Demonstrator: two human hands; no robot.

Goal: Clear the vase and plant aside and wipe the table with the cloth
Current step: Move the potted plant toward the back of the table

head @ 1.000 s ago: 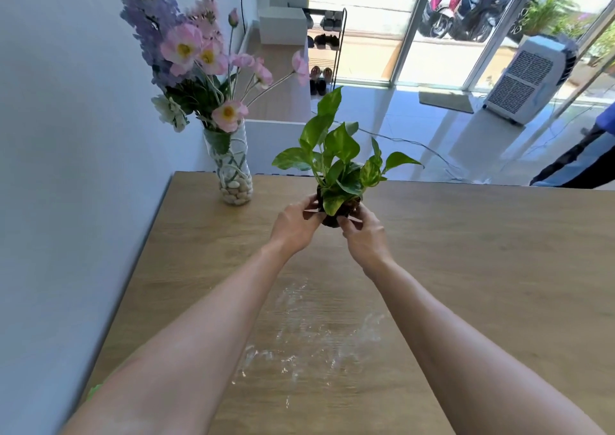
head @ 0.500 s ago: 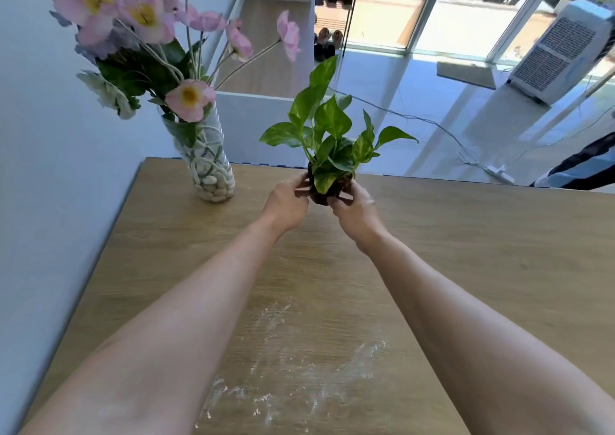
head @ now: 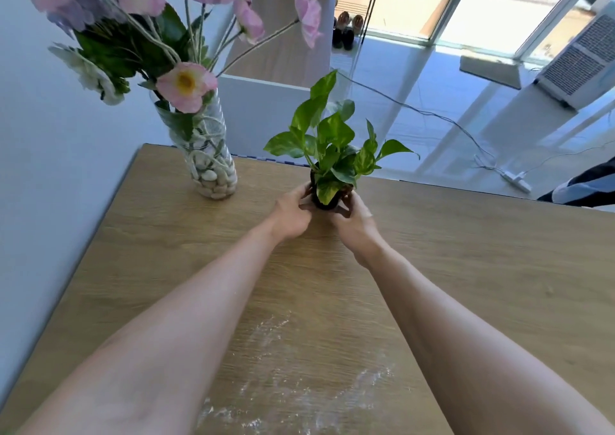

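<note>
Plant (head: 332, 155) is sitting in its small dark pot (head: 324, 201) near the table's (head: 499, 268) far edge, just right of the vase (head: 209, 165), and both hands are cupping it: the left hand (head: 291, 213) is curling round the pot's left side, the right hand (head: 354, 216) round its right. Whether the pot is resting on the wood or hanging just above it cannot be told. The vase, weighted with pebbles and holding pink flowers (head: 184, 83), is standing at the far left corner, apart from the hands. Judging by this, the clearing is nearly done. The wiping is not yet begun: a whitish smear (head: 299, 394) is lying on the near part of the table, and no cloth is showing.
</note>
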